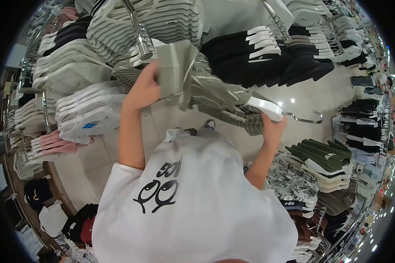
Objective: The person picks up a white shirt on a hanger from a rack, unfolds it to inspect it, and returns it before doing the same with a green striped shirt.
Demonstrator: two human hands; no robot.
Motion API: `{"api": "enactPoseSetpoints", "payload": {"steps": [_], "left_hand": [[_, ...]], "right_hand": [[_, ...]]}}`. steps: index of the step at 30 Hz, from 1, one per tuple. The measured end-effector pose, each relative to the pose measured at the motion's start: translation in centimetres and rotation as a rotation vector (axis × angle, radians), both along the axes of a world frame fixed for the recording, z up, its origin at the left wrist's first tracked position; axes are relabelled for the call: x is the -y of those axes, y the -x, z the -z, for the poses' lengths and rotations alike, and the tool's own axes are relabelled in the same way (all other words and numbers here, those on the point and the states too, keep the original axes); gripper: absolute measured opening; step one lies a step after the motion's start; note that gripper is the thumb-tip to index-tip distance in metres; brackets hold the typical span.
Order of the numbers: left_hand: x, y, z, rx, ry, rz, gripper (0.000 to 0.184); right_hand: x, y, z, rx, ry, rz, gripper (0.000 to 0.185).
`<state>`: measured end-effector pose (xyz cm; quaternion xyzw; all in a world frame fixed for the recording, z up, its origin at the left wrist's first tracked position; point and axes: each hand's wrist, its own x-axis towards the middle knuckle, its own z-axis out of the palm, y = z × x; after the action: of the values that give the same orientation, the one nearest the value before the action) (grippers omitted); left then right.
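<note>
A greenish-grey striped shirt [219, 91] is stretched sideways in front of me between my two hands. Its white hanger [265, 107] sticks out at the right end, with the metal hook [309, 117] pointing right. My right hand [273, 129] is closed around the hanger near the base of the hook. At the other end my left hand [145, 87] grips the shirt's fabric; motion smears that part, and some of its fingers are hidden behind the cloth. Just above my left hand is the end of a chrome rack arm [144, 44].
Striped shirts [149, 22] and black garments [241, 55] hang ahead. On the left are racks of white garments [90, 109] and pink ones [59, 143]. Dark green shirts [322, 153] hang at the right. Light floor tiles [85, 162] show below.
</note>
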<state>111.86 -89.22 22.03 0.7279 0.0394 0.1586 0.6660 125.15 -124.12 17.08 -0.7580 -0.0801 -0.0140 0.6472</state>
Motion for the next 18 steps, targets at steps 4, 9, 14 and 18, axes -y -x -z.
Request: {"api": "enactPoseSetpoints", "payload": {"steps": [4,9,14,18], "left_hand": [[0.3,-1.1,-4.2,-0.049,-0.668,0.075,0.033],[2.2,-1.3,-5.4,-0.211,-0.837,0.117,0.043],[5.1,-2.5,-5.6,-0.01,-0.769,0.029,0.053],[9.2,-3.1,-3.2,0.038,-0.763,0.051,0.045]], "right_hand": [[0.1,0.0,0.6,0.044,0.07,-0.072,0.022],[-0.2,0.0,1.9,0.056,0.103,-0.165,0.022],[-1.3,0.5,0.6,0.015,0.149,-0.17,0.019],[-2.8,1.5,1.6,0.179,0.256,-0.169,0.028]]}}
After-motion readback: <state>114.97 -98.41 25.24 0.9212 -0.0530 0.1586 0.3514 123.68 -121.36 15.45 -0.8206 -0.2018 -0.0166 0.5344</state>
